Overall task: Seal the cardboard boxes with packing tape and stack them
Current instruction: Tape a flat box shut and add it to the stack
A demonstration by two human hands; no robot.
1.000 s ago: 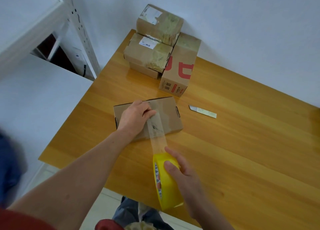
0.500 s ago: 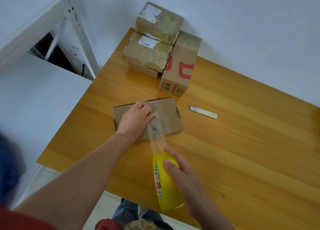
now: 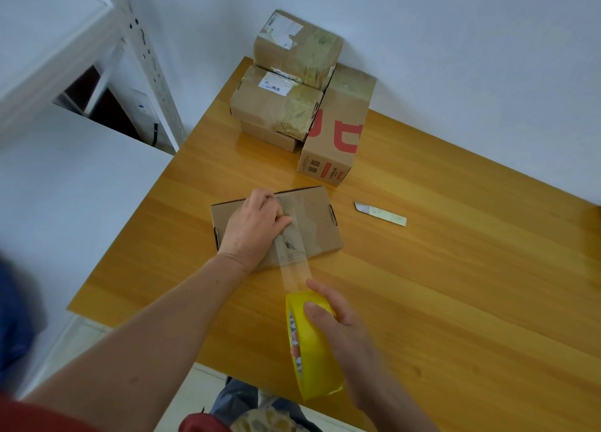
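Box under work: flat cardboard box (image 3: 317, 223) lay lid-up on the tabletop (image 3: 455, 285), left of centre, with its long side running left to right. Clear tape (image 3: 294, 265) ran across the lid from the far edge to the near edge. It then continued taut past the near edge to the tape roll (image 3: 313, 353). The roll was yellow, held on edge over the near part of the tabletop, apart from the box.

Grip: right hand (image 3: 344, 330) was clamped on the roll, thumb and fingers curled round the yellow band. The fingertips were partly blurred. Hold-down: left hand (image 3: 252, 228) lay palm-down on the left half of the lid. Its fingers were loosely bent and reached toward the far edge, and the thumb rested on the tape. It pressed and gripped nothing.

Pile: sealed boxes stood at the far left corner of the tabletop, close to the wall (image 3: 455, 41). At the bottom was a low box (image 3: 270, 137), on it a labelled box (image 3: 276, 104), and above that a top box (image 3: 297, 46). Touching the pile's right side stood a tall box (image 3: 338, 129) with red print. Wrinkled tape showed on the upper three.

Other items: cutter blade (image 3: 380, 214), flat and silver, lay on the tabletop to the right of the flat box, apart from it. To the left of the tabletop stood a white metal rack (image 3: 146, 57).
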